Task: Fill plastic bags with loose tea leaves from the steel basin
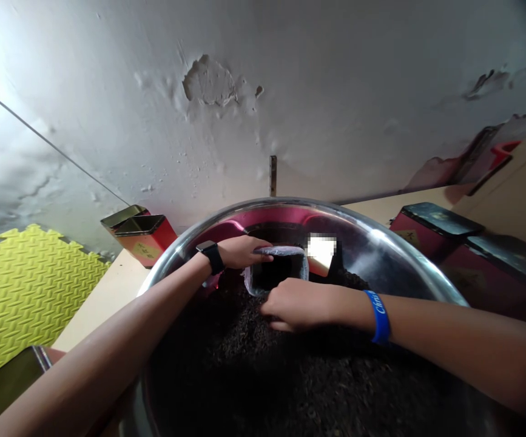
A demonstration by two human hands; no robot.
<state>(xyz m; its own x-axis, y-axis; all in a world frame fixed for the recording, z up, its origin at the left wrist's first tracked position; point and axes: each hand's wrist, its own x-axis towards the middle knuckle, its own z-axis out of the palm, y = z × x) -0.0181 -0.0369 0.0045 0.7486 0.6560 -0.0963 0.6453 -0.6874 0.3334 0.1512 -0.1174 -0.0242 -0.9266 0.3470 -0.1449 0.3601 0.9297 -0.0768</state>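
Note:
A big steel bowl (394, 249) holds a heap of dark loose tea leaves (244, 364). In the middle of it sits a small container lined with a clear plastic bag (277, 270), open at the top and dark inside. My left hand (241, 251), a black watch on its wrist, grips the bag's far left rim. My right hand (300, 305), a blue wristband behind it, is curled with knuckles up at the bag's near edge, fingers down in the leaves; what they hold is hidden.
Red tins with gold rims (141, 235) stand at the left on a pale table (103, 297). Dark-lidded red boxes (440, 227) lie at the right. Yellow foam mat (21, 291) covers the floor at left. A peeling white wall (263, 97) rises behind.

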